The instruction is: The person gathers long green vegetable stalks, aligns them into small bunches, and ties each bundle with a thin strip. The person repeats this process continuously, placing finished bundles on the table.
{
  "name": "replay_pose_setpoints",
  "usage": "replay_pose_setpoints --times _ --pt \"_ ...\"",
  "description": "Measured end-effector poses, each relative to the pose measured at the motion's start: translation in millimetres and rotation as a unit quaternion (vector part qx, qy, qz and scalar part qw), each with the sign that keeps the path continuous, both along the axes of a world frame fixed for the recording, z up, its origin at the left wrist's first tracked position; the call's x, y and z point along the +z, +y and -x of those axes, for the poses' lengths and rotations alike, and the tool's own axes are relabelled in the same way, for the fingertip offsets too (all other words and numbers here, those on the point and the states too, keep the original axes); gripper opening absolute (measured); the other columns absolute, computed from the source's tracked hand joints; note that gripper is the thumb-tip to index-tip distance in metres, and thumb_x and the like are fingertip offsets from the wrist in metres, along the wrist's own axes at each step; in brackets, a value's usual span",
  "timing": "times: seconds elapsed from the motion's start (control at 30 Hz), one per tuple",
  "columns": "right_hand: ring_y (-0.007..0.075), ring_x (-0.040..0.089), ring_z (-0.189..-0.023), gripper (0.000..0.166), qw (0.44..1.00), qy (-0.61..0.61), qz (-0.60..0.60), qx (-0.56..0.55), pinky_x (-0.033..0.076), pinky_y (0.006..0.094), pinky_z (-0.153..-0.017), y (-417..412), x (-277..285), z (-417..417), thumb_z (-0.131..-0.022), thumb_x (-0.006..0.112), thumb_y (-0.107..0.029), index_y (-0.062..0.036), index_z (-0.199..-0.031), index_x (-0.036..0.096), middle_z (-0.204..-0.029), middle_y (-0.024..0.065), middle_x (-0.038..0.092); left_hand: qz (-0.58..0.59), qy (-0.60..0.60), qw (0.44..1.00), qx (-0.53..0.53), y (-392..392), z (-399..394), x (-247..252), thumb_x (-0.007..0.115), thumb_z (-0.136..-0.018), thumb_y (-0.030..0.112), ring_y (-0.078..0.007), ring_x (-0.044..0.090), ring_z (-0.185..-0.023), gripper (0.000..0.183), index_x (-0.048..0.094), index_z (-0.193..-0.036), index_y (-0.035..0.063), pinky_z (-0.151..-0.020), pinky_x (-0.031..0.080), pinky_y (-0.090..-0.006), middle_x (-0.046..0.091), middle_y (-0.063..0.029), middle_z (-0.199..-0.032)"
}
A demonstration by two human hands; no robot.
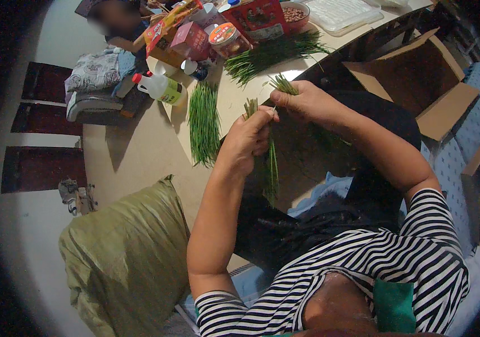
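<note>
My left hand [248,135] is closed around a bunch of long green stalks [273,168], which look like Chinese chives. Pale cut ends stick up above the fist, and the leaves hang down below it over my lap. My right hand [303,99] grips another bunch of stalks [283,84], its pale ends pointing up and left. The two hands nearly meet at the table's near edge. Something thin and light shows between them, too small to make out. On the table, one pile of green stalks [204,122] lies to the left and a second pile [273,54] lies farther back.
A plastic jug with a red cap [162,88] stands at the table's left edge. Behind are a snack jar [228,40], a red box [254,19], a bowl of peanuts [295,14] and a clear tray [341,14]. Open cardboard boxes [413,76] sit right; a green sack [126,252] left. Another person [126,42] is beyond.
</note>
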State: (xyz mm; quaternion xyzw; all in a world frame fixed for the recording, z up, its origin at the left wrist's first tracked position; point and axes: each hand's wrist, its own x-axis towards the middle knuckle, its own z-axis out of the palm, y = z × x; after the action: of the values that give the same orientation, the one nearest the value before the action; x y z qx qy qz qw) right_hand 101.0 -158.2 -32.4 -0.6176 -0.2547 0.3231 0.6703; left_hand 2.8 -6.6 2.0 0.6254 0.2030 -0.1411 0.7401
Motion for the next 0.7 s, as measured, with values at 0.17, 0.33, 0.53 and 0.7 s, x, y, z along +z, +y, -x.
replay_pose_setpoints --times 0.17,0.33,0.53,0.7 --pt "0.006 0.037 -0.045 0.038 0.99 0.019 0.039 -0.132 0.027 0.0235 -0.041 -5 -7 -19 -0.089 0.056 -0.044 -0.0094 -0.074 0.054 -0.057 -0.0039 0.045 0.011 0.015 1.0 0.013 4 3 -1 0.056 -0.086 0.028 -0.0028 0.025 -0.043 0.016 0.06 -0.082 0.013 -0.039 0.02 -0.0193 0.033 0.0102 -0.053" --pt "0.006 0.047 -0.057 0.031 0.992 -0.037 0.0 -0.119 0.037 0.0215 -0.052 -1 -13 -10 -0.088 0.06 -0.037 -0.0063 -0.082 0.06 -0.067 -0.0036 0.053 -0.006 0.018 0.999 0.041 7 2 -2 0.056 -0.086 0.027 -0.003 0.025 -0.043 0.019 0.063 -0.087 0.0098 -0.039 0.02 -0.0193 0.033 0.0102 -0.052" --pt "0.006 0.052 -0.073 0.022 1.0 -0.008 -0.029 0.006 0.042 0.021 -0.069 5 -11 3 -0.087 0.062 -0.027 -0.0047 -0.085 0.062 -0.075 -0.0016 0.059 0.004 0.017 0.999 0.048 1 3 0 0.056 -0.084 0.025 -0.0037 0.024 -0.041 0.02 0.064 -0.086 0.0071 -0.039 0.017 -0.0219 0.03 0.0092 -0.051" --pt "0.0051 0.049 -0.069 0.026 0.997 -0.07 0.021 -0.017 0.039 0.0217 -0.064 2 -6 5 -0.089 0.058 -0.029 -0.0048 -0.08 0.061 -0.072 -0.0028 0.058 -0.018 0.008 0.999 0.03 -1 3 0 0.056 -0.085 0.026 -0.0037 0.024 -0.042 0.02 0.065 -0.084 0.0084 -0.04 0.018 -0.0216 0.03 0.0098 -0.051"
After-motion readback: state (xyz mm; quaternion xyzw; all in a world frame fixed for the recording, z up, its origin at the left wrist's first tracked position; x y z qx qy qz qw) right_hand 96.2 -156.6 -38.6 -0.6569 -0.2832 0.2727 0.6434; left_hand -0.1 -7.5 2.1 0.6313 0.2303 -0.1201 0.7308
